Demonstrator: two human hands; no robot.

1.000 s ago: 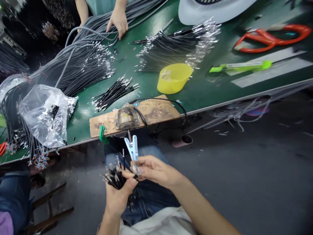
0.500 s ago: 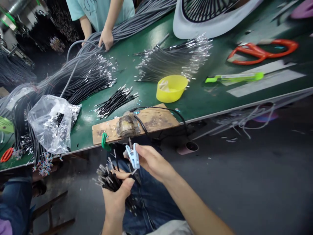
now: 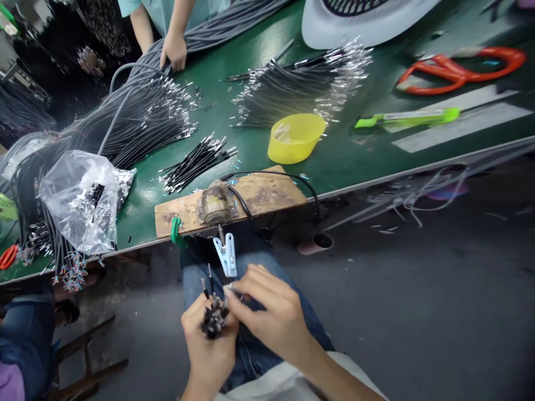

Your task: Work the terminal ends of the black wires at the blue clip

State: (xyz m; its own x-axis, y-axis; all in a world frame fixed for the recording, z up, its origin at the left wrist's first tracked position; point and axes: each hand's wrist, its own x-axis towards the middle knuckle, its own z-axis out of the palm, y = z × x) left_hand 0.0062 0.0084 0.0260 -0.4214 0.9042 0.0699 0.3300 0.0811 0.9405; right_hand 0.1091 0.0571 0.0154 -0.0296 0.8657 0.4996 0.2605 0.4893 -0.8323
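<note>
My left hand (image 3: 211, 342) is wrapped round a bundle of short black cables (image 3: 214, 318), their stripped ends pointing up. Beside it, my right hand (image 3: 267, 303) is closed in a pinch at the bundle's right edge; what lies between its fingertips is too small to make out. Just above both hands, a light blue clip (image 3: 226, 255) hangs from the metal tip of a small motor (image 3: 215, 205), apart from my fingers. The motor is fixed on a wooden board (image 3: 267, 192) at the table edge, with a green clamp (image 3: 175, 231) at its left.
On the green table (image 3: 251, 147) lie a pile of short black cables (image 3: 194, 164), a yellow ring (image 3: 296, 139), a plastic bag (image 3: 81, 203), orange scissors (image 3: 460, 72) and a green cutter (image 3: 409, 118). Another person's hand (image 3: 174, 51) rests on long grey cables (image 3: 225, 28) at the back.
My right hand has let go of the blue clip and moved down to the cable bundle. The bundle in my left hand has turned its ends toward the camera. The view has shifted slightly.
</note>
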